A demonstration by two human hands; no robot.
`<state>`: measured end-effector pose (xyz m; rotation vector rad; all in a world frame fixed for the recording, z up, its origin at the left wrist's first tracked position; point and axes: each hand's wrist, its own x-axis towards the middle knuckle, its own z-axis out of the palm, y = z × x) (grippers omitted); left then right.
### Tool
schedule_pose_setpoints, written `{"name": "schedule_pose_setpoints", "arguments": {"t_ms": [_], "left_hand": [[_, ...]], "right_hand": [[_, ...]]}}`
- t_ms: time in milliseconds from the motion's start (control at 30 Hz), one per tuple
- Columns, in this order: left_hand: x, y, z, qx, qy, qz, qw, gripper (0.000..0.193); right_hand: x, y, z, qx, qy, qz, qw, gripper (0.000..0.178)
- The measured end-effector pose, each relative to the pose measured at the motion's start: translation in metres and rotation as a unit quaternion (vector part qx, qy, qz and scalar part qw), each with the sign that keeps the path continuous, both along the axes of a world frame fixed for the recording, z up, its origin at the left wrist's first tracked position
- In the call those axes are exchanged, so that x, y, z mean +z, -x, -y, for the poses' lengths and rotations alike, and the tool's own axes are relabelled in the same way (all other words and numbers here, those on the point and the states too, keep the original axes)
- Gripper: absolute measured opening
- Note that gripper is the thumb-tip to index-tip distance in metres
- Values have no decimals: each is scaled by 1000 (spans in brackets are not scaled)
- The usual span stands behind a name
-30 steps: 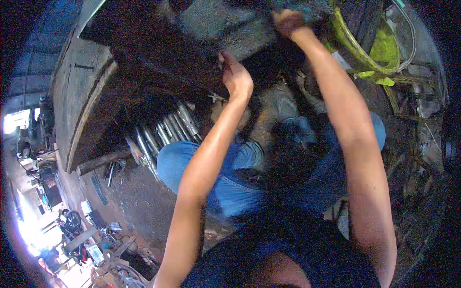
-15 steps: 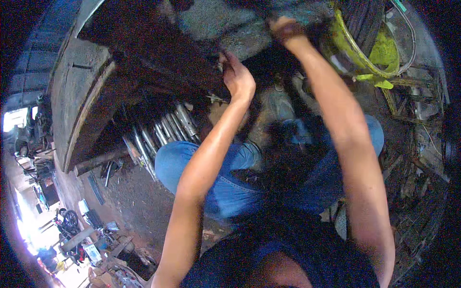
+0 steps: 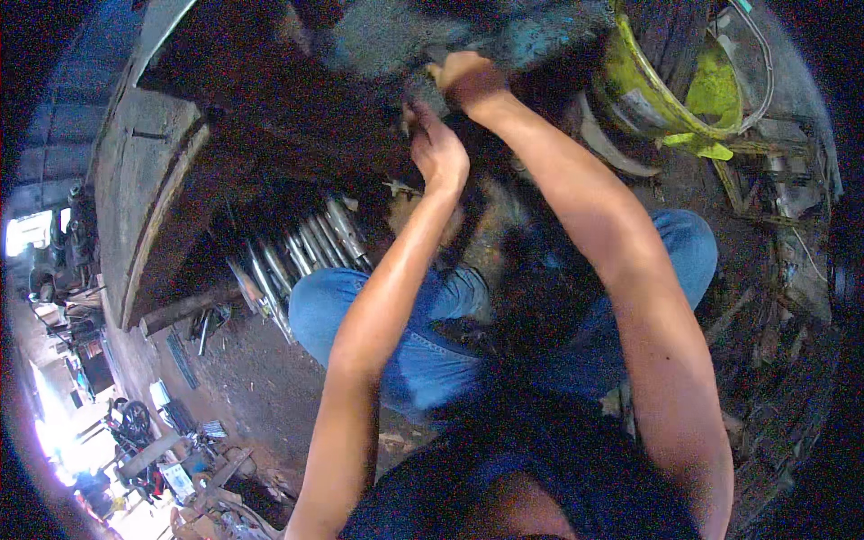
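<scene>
Both arms reach up to a dark, worn surface with blue-grey patches [image 3: 378,40] at the top of the view. My left hand [image 3: 439,155] is closed at its near edge, fingers bent around something small and dark that I cannot make out. Close beyond it and slightly to the right, my right hand [image 3: 472,83] rests over the blue-grey area, its fingers curled around something dark. Shadow hides both fingertips, and a dark greyish shape lies between the hands.
A row of metal tubes [image 3: 310,245] leans beside my left knee. At the upper right hangs or stands a yellow bucket [image 3: 627,76] with a curved handle. A large grey curved panel [image 3: 148,171] rises on the left. Cluttered parts [image 3: 171,441] lie at lower left.
My right hand has moved left and toward me, from the far right of the blue-grey area to beside my left hand. My left hand has barely shifted.
</scene>
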<state>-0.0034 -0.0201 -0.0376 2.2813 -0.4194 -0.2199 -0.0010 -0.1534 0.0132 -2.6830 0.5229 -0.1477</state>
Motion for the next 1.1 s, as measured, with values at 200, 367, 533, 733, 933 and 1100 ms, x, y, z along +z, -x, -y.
{"name": "schedule_pose_setpoints", "arguments": {"t_ms": [200,367,533,733,933,1100], "left_hand": [[11,3,2,39,78,-46,995,50],[7,3,5,85,130,-98,983,55],[1,2,-1,19,27,-35,999,52],[2,7,4,94,196,-140,966,52],[12,6,5,78,144,-120,979,54],[6,13,6,73,147,-68,984,56]], "right_hand": [[-16,13,90,-22,331,-52,942,33],[-14,3,54,90,276,53,955,34],[19,21,57,48,206,-48,976,48],[-13,30,82,111,141,-28,983,49],[-15,-5,74,56,133,-4,990,51],[6,57,91,61,179,95,977,51]]}}
